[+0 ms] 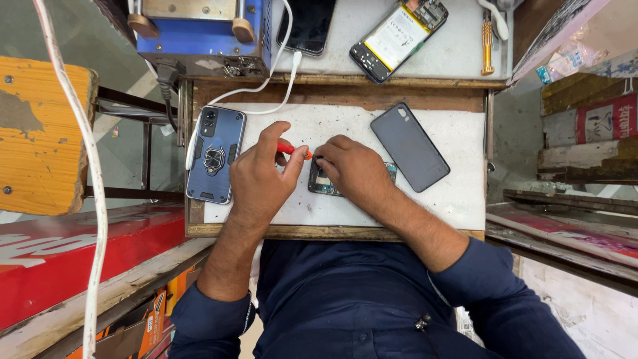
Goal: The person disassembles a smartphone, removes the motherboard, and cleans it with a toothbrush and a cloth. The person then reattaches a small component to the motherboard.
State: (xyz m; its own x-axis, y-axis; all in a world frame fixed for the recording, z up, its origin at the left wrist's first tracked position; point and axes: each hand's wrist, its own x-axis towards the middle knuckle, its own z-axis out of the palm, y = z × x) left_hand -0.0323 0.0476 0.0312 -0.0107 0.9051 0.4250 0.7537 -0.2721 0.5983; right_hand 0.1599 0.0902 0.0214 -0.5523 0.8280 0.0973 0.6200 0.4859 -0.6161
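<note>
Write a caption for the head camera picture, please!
Left hand grips red tool; right hand steadies opened phone.

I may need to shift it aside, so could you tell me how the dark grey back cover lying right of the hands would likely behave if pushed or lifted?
The dark grey back cover looks like a thin, flat shell, so it is probably light and would slide easily on the white work surface. Lying flat, it is unlikely to roll or tip. Being so thin, it may flex a little when lifted by one edge.
</note>
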